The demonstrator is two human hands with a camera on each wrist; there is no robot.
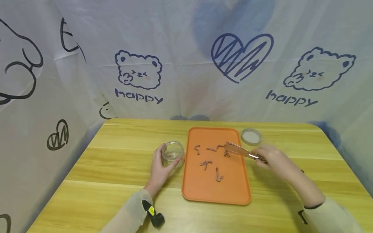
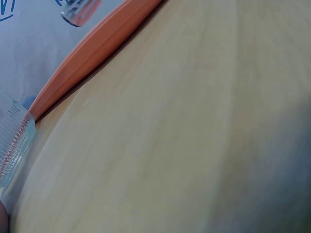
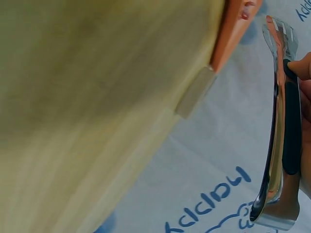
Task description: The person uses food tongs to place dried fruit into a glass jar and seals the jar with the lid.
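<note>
My left hand (image 1: 161, 168) grips an uncovered glass jar (image 1: 172, 156) at the left side of an orange tray (image 1: 215, 195), fingers round its far side and thumb at the front. In the left wrist view only the ribbed wall of the jar (image 2: 15, 141) shows. My right hand (image 1: 272, 160) holds metal tongs (image 1: 240, 150) with dark grips (image 3: 291, 126), their tips over the upper right of the tray. Several small, curled, stringy grey-brown pieces (image 1: 218, 176) lie scattered on it. One piece (image 1: 226, 154) is right under the tong tips, partly hidden.
A round, pale lid (image 1: 251, 137) rests on the yellow wood-grain table (image 1: 122, 181) just off the tray's far right corner. Behind the table hangs a white cloth (image 1: 186, 77) with drawn bears and hearts. It runs along the left and right sides too.
</note>
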